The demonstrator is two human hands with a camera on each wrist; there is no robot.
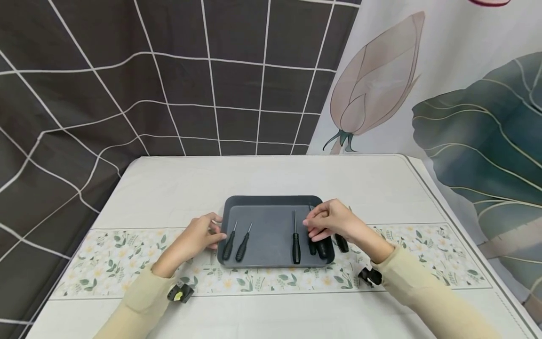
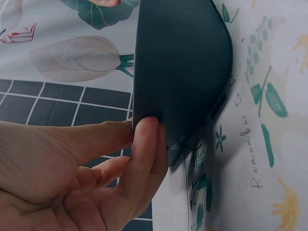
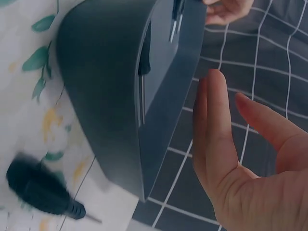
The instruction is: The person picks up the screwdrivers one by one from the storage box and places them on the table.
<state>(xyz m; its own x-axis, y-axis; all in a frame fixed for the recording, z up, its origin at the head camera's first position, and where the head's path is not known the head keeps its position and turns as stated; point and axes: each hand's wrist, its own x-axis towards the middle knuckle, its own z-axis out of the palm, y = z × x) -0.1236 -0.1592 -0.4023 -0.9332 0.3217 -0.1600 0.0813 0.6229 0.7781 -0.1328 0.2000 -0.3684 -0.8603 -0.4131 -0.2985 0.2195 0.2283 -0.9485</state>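
Observation:
A grey rectangular tray (image 1: 271,230) lies on the table with several black-handled screwdrivers in it. My left hand (image 1: 195,237) pinches the tray's left rim, fingertips on the outer wall (image 2: 185,62) and thumb behind the edge. Toward the tray's left side lie two small screwdrivers, one (image 1: 229,246) beside the other (image 1: 242,247). A longer screwdriver (image 1: 296,245) lies right of the middle. My right hand (image 1: 332,219) hovers over the right side with nothing between its relaxed fingers, partly hiding thick-handled screwdrivers (image 1: 323,248). Outside the right wall, another screwdriver (image 3: 38,187) lies on the cloth.
The table wears a white cloth (image 1: 271,315) with a floral band (image 1: 423,254). A dark gridded curtain (image 1: 237,84) hangs behind, and a flower-printed curtain (image 1: 381,47) stands to the right. Each wrist carries a small black device (image 1: 180,293).

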